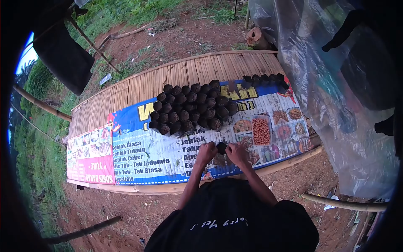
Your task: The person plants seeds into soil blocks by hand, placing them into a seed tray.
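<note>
- Black plastic seedling bag [221, 148]: over the printed banner [161, 148]; mouth direction and long axis too small to tell.
- Left hand [207, 152], 9 o'clock; right hand [236, 152], 3 o'clock: fingers pinching its sides.
- Filled bags [191, 97], 11 o'clock; peanut-like seeds [261, 131], 2 o'clock.

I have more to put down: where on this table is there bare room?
Bare: the left part of the banner, between the pink sheet and the filled black bags; also the bamboo strip behind those bags. Crowded: the packed bags themselves, and the front middle, where the left hand and right hand hold a black bag near the container of reddish kernels.
</note>
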